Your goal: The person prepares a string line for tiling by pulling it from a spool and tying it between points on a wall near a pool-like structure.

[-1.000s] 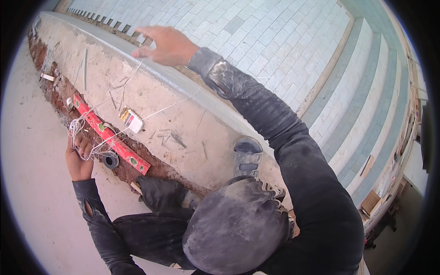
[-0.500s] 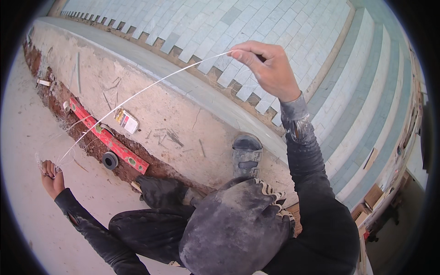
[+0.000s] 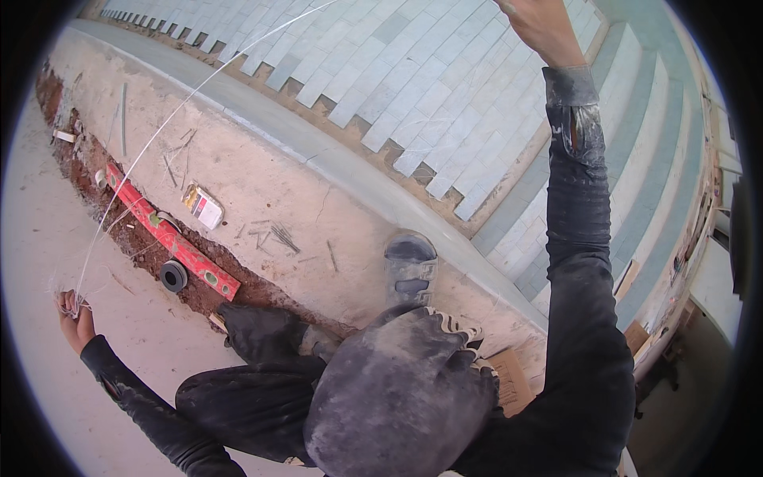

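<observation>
Between the left hand (image 3: 71, 314), fisted on a tangle of string (image 3: 143, 151), and the raised right hand (image 3: 540, 24), whose grip is cropped and untellable, the line runs taut, apparently mid-unwinding; next calls for steady tension.

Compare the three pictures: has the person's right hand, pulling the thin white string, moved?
Yes. The right hand has swung right and up, from over the pale concrete ledge to the picture's top edge above the tiled slope, stretching the thin white string.
</observation>
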`<action>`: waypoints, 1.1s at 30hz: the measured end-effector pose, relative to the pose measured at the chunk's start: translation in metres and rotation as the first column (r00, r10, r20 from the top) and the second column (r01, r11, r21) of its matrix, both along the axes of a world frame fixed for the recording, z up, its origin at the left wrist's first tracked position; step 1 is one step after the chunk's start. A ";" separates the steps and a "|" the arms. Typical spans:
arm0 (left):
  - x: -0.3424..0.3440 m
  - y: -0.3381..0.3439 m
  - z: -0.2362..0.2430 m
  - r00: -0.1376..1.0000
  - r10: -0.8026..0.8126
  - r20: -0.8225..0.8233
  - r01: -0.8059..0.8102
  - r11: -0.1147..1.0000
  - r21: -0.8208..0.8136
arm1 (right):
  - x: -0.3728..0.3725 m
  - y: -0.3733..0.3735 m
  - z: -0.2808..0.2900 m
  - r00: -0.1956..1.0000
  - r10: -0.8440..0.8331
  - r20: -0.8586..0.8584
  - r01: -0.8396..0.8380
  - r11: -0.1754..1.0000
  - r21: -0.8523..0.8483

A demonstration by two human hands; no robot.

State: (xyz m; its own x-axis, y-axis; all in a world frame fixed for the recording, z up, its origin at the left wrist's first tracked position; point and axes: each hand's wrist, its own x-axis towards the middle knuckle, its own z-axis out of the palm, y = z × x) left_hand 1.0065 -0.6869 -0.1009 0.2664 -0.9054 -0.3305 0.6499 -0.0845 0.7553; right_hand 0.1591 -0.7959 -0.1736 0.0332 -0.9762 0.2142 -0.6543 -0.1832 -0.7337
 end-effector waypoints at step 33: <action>-0.216 0.013 0.040 0.585 -0.095 0.806 -0.063 0.985 0.161 | -0.055 -0.134 -0.159 0.729 -0.682 -0.062 0.676 0.701 0.228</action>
